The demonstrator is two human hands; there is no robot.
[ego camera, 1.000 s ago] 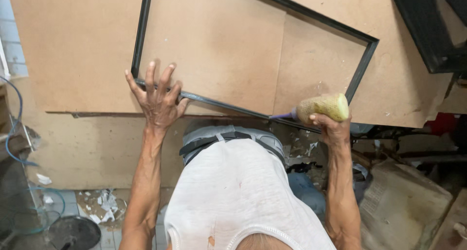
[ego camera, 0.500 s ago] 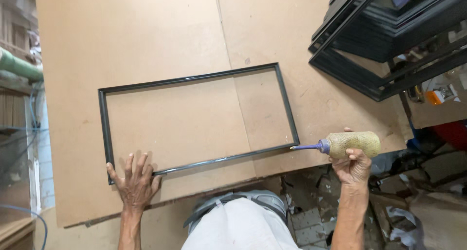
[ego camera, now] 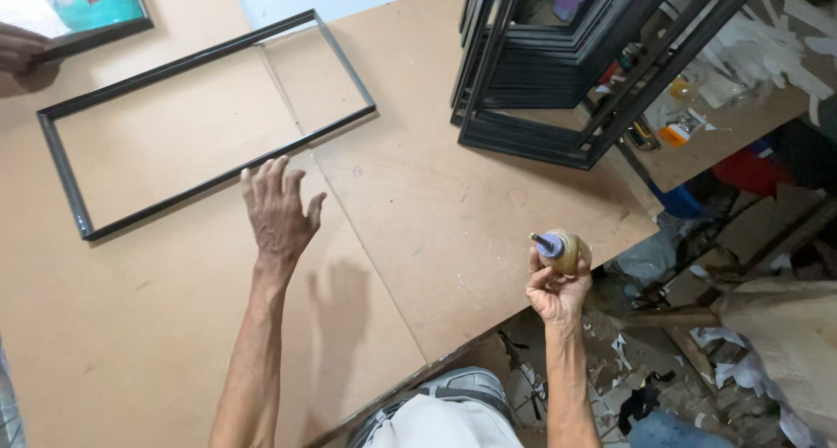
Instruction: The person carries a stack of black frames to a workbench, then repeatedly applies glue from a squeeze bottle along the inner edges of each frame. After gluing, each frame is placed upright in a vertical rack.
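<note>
With the gluing step seemingly paused, the right hand (ego camera: 556, 293) gripped a yellowish squeeze bottle with purple nozzle (ego camera: 561, 249) off the brown fibreboard table's (ego camera: 436, 230) near edge, while the left hand (ego camera: 277, 211) hovered spread wide beside the empty black rectangular frame (ego camera: 209, 179) lying toward the far-left corner.

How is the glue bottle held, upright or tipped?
Upright: the glue bottle sits in the right hand, purple nozzle pointing up.
</note>
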